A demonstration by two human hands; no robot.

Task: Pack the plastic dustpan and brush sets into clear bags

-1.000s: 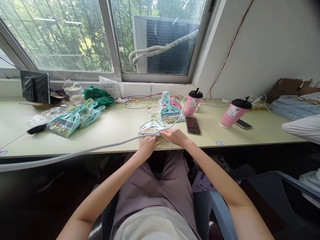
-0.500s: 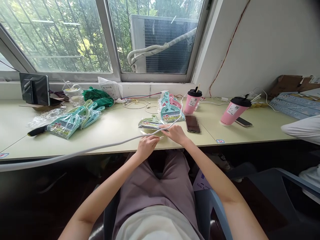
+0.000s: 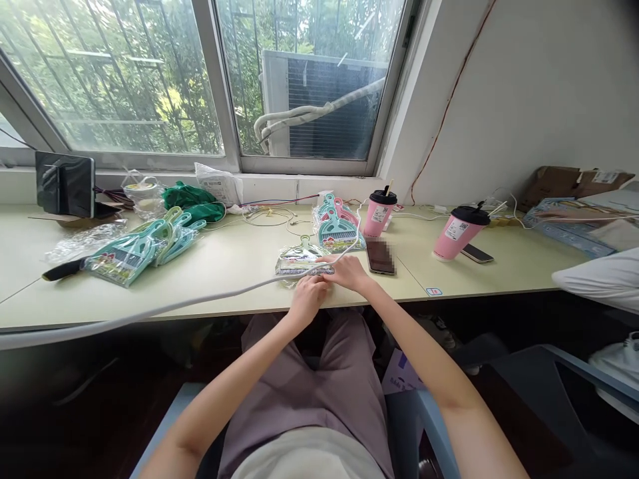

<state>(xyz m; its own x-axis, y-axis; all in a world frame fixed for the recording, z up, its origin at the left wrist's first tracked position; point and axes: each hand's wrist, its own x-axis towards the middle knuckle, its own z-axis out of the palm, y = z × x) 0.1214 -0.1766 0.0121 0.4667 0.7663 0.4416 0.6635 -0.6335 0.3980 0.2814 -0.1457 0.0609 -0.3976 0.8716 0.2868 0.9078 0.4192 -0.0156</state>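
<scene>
A small green dustpan and brush set point(image 3: 302, 253) in a clear plastic bag lies near the desk's front edge, its handle pointing away from me. My right hand point(image 3: 348, 273) grips its right side, fingers across the bag. My left hand point(image 3: 307, 299) is closed at the bag's lower right edge, its fingertips against my right hand. Just behind lie blue and pink dustpan and brush sets point(image 3: 339, 226), also bagged. A white cable point(image 3: 224, 295) passes in front of the green set in my view and hides part of it.
More bagged sets point(image 3: 144, 246) lie on the left beside a black-handled tool point(image 3: 62, 269). On the right stand two pink cups point(image 3: 378, 216) with black lids, and phones point(image 3: 381, 257) lie near them. A person's white-clad leg point(image 3: 596, 276) shows at the right edge.
My left hand has moved up and right to meet my right hand at the bag's edge. The green set now lies flatter, with more of it showing. The view has tilted slightly upward.
</scene>
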